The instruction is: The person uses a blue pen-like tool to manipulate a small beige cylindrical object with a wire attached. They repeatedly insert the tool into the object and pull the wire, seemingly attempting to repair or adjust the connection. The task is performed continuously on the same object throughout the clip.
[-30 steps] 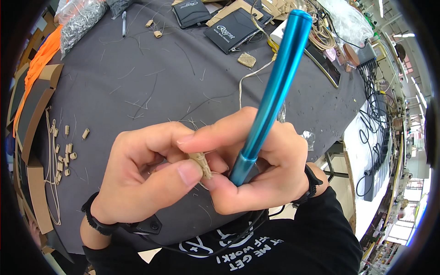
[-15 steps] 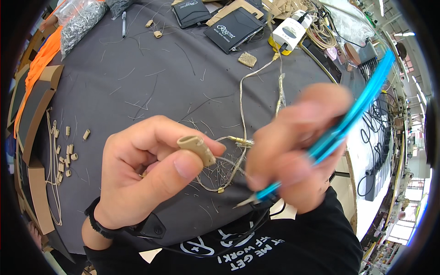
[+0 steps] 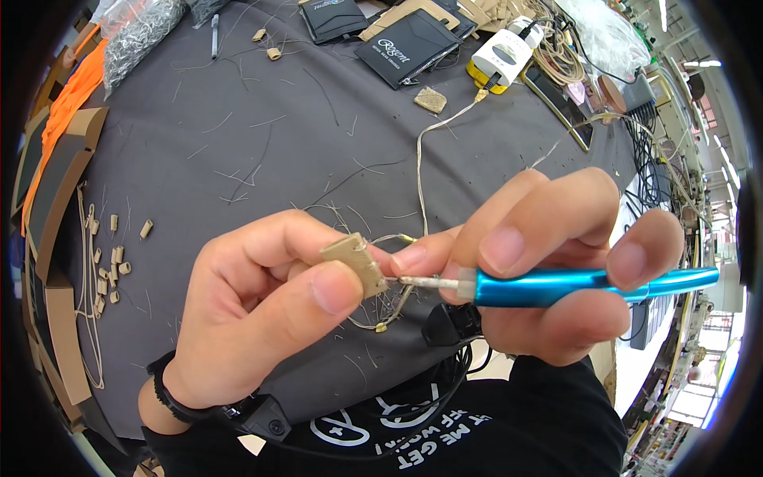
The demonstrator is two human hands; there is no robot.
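Between thumb and index finger, my left hand [image 3: 262, 294] pinches a small tan leather loop [image 3: 352, 264], a flattened tube with stitching along its edge. My right hand [image 3: 548, 254] grips a glossy blue pen-shaped tool [image 3: 548, 288] with a pale collar and a thin metal tip. That tip lies at the loop's lower right edge, by the thread ends; whether it touches them I cannot tell. The right fingertips come close to the left index finger there. Below, a pale cord [image 3: 421, 175] and several thread scraps lie on the dark cloth.
Several small tan loops [image 3: 115, 270] and a tan cord lie at the left beside cardboard strips [image 3: 67, 342]. Black wallets [image 3: 405, 52], a white power unit [image 3: 502, 54], a phone [image 3: 556, 103] and coiled cords fill the far side. A tan leather square [image 3: 430, 99] lies nearby.
My right hand has swung the blue tool from a steep slant to nearly level, bringing its tip to the loop. My left hand has turned the loop, its open end no longer facing up.
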